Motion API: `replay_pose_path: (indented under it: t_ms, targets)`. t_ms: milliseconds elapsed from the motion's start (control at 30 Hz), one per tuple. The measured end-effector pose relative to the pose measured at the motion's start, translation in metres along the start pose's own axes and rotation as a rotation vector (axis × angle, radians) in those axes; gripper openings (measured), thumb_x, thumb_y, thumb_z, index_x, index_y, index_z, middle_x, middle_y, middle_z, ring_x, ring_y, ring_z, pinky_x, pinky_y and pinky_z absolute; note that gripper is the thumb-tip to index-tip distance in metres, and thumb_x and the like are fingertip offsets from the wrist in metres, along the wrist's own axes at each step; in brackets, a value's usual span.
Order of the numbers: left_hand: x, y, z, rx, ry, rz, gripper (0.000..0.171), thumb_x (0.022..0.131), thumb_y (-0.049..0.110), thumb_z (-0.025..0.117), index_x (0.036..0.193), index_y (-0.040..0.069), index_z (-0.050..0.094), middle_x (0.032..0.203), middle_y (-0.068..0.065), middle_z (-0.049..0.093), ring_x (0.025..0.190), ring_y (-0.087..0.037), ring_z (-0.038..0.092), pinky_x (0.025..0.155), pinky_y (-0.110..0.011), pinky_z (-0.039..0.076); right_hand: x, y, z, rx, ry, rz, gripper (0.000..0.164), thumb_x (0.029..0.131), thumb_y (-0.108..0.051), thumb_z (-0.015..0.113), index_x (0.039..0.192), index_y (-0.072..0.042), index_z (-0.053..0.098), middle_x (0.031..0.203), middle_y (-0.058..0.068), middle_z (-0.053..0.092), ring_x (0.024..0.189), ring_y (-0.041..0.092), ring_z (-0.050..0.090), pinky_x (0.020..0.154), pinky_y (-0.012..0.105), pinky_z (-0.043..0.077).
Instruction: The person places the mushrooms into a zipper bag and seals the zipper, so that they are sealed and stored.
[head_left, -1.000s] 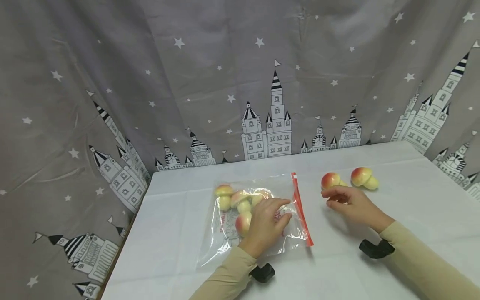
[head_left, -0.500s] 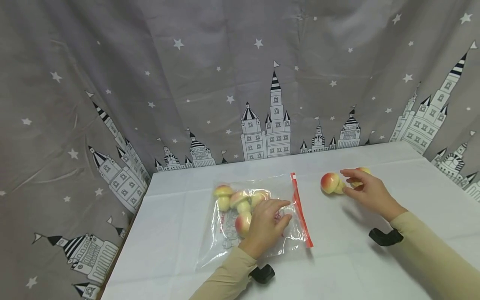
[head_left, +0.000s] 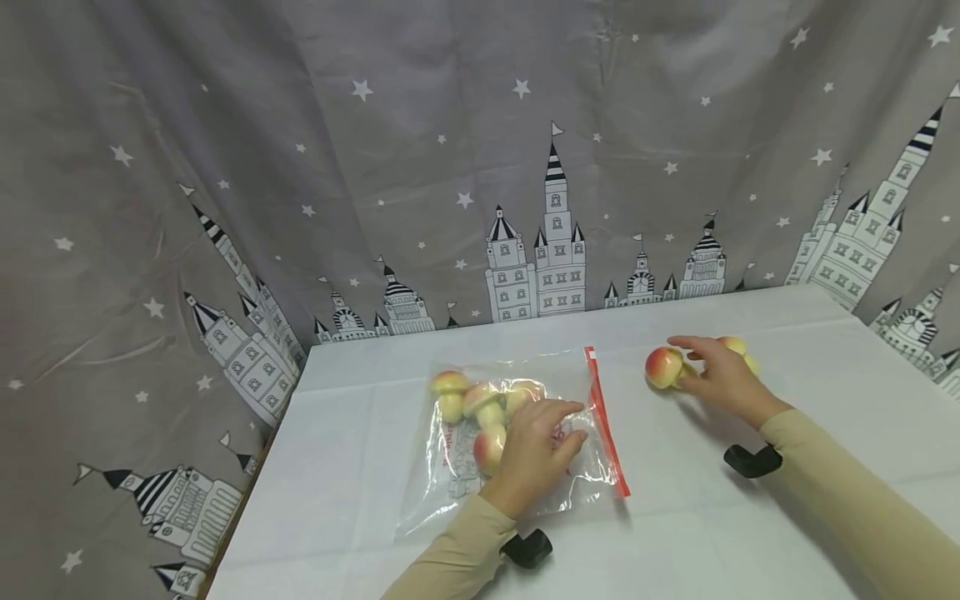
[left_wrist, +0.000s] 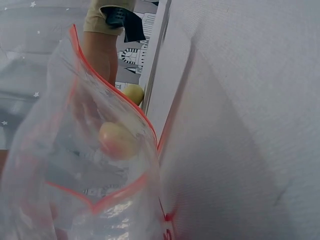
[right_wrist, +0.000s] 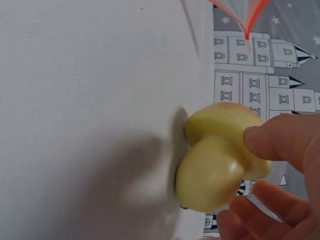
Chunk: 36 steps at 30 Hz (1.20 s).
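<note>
1. A grey curtain (head_left: 420, 100) printed with stars and castles is hanging behind the white-covered table (head_left: 337, 433), running along its back edge.
2. A clear plastic bag (head_left: 442, 492) is lying flat in the left part of the table, set in from the left edge, its gaping mouth facing the right edge.
3. At least four toy mushrooms (head_left: 450, 382) are lying inside the bag, mostly toward its back-left corner, showing yellow stems and reddish caps.
4. The left hand (head_left: 531, 446) is resting over the bag, thumb and forefinger spreading well apart with nothing between them; the other fingers are hidden, so whether they are pressing the plastic I cannot tell.
5. A red seal strip (head_left: 609, 425) is edging the bag's mouth, just beyond the left fingertips.
6. A nearer mushroom (head_left: 663, 367) is lying toward the back edge, right of the bag, its cap facing the left edge.
7. The right hand (head_left: 723, 379) is reaching around that mushroom, partly spread, thumb overlapping the cap in the right wrist view; whether it is gripping I cannot tell.
8. A farther mushroom (head_left: 737, 343) is lying nearer the back-right corner, partly hidden behind the right hand.
</note>
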<state>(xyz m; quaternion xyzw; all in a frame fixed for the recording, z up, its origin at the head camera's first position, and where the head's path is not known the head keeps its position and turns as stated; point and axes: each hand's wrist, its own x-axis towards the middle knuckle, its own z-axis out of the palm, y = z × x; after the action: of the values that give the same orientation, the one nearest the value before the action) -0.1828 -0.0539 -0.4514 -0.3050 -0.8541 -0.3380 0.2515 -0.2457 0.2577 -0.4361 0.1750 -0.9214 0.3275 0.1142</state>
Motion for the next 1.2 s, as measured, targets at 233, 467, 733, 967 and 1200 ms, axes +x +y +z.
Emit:
replay_pose_path:
  t_ms: [233,467,733,967,1200]
  targets:
    - [0.0,0.002,0.0,-0.005,-0.008,0.003,0.029,0.084,0.016,0.077,0.112,0.012,0.074,0.097,-0.002,0.077,0.087,-0.015,0.065,0.09,-0.035,0.05,-0.002,0.006,0.006,-0.054,0.0,0.004,0.061,0.079,0.004,0.071,0.137,0.01,0.053,0.13,0.036,0.061,0.107,0.053,0.064,0.091,0.064,0.053]
    - [0.0,0.004,-0.001,-0.012,-0.027,-0.016,0.029,0.085,0.016,0.077,0.114,0.012,0.074,0.097,-0.003,0.077,0.088,-0.016,0.064,0.091,-0.037,0.05,-0.004,0.007,0.009,-0.048,-0.013,0.033,0.061,0.081,0.003,0.071,0.138,0.008,0.052,0.131,0.035,0.061,0.109,0.054,0.063,0.094,0.065,0.051]
    - [0.0,0.005,-0.002,-0.018,-0.034,-0.024,0.029,0.085,0.016,0.076,0.114,0.011,0.074,0.096,-0.004,0.076,0.087,-0.016,0.063,0.091,-0.037,0.049,-0.007,0.01,0.012,-0.04,-0.033,0.05,0.064,0.08,0.004,0.071,0.141,0.005,0.05,0.126,0.033,0.064,0.099,0.042,0.064,0.081,0.045,0.055]
    - [0.001,0.006,-0.003,-0.019,-0.031,-0.031,0.029,0.085,0.016,0.077,0.114,0.012,0.074,0.096,-0.004,0.076,0.088,-0.016,0.063,0.092,-0.037,0.049,-0.006,0.012,0.014,-0.04,-0.035,0.063,0.064,0.082,0.003,0.071,0.142,0.004,0.049,0.128,0.033,0.063,0.099,0.041,0.065,0.079,0.038,0.054]
    - [0.0,0.005,-0.003,0.006,-0.02,-0.018,0.029,0.084,0.016,0.078,0.112,0.012,0.074,0.1,-0.001,0.077,0.093,-0.017,0.067,0.093,-0.037,0.05,-0.005,0.013,0.016,-0.034,-0.043,0.069,0.065,0.082,0.003,0.071,0.143,0.004,0.049,0.129,0.033,0.062,0.101,0.042,0.064,0.079,0.039,0.054]
